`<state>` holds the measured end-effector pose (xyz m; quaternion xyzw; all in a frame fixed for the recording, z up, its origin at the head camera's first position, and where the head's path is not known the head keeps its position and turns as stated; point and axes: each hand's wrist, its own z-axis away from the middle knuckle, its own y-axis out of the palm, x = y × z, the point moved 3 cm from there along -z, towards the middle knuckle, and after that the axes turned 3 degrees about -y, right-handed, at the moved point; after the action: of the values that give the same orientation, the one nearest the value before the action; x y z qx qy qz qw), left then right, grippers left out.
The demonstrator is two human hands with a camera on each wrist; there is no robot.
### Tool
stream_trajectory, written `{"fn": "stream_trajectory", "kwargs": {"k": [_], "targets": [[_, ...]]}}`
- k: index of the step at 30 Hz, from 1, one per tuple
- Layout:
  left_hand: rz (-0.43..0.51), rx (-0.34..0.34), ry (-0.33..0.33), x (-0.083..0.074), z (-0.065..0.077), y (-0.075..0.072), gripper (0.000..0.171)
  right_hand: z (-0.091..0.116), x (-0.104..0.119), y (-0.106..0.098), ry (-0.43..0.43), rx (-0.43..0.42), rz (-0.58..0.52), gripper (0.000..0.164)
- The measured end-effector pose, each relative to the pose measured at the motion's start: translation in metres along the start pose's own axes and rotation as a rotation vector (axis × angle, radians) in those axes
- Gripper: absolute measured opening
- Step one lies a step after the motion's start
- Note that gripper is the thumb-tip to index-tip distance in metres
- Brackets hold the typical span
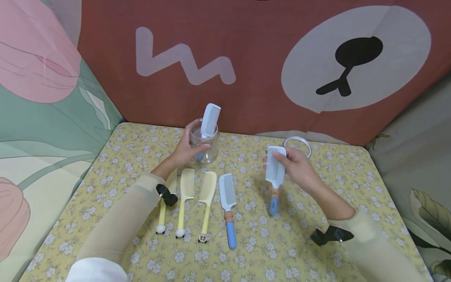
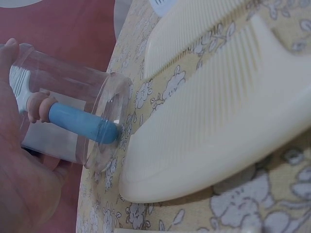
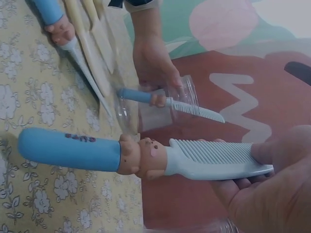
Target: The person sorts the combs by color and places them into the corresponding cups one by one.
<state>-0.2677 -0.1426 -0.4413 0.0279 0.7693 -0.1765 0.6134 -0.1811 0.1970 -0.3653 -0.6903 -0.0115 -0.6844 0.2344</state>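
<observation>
My left hand point(image 1: 186, 148) grips a clear jar point(image 1: 210, 150) near the back of the table. A white comb point(image 1: 210, 120) with a blue handle stands in the jar, its toothed end above the rim. My right hand point(image 1: 297, 164) pinches a second comb point(image 1: 276, 166) by its white toothed end. That comb's blue handle point(image 3: 73, 149) points down over the cloth, with a brown bear figure point(image 3: 141, 156) at its neck. A third blue-handled comb point(image 1: 229, 209) lies on the table between the hands, beside several cream combs point(image 1: 187, 188).
Behind my right hand lies a clear ring-shaped lid point(image 1: 297, 140). Yellow floral cloth point(image 1: 253, 243) covers the table. A brown hanging point(image 1: 246, 98) with a bear face rises along the table's back edge. My left forearm partly covers one cream comb point(image 1: 163, 215).
</observation>
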Motion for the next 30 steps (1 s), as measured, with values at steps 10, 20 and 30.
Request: {"fn": "stream_trajectory", "kwargs": {"k": [10, 20, 30], "targets": [[-0.005, -0.004, -0.031, -0.01, 0.004, 0.0, 0.092, -0.011, 0.009, -0.004, -0.046, -0.077, -0.016, 0.048], [-0.028, -0.02, -0.018, 0.007, 0.0, -0.001, 0.091, -0.029, 0.033, -0.016, -0.153, -0.14, -0.105, 0.051], [-0.021, -0.012, -0.021, 0.006, -0.001, -0.001, 0.091, -0.053, 0.065, -0.031, -0.156, -0.238, -0.265, 0.049]]}}
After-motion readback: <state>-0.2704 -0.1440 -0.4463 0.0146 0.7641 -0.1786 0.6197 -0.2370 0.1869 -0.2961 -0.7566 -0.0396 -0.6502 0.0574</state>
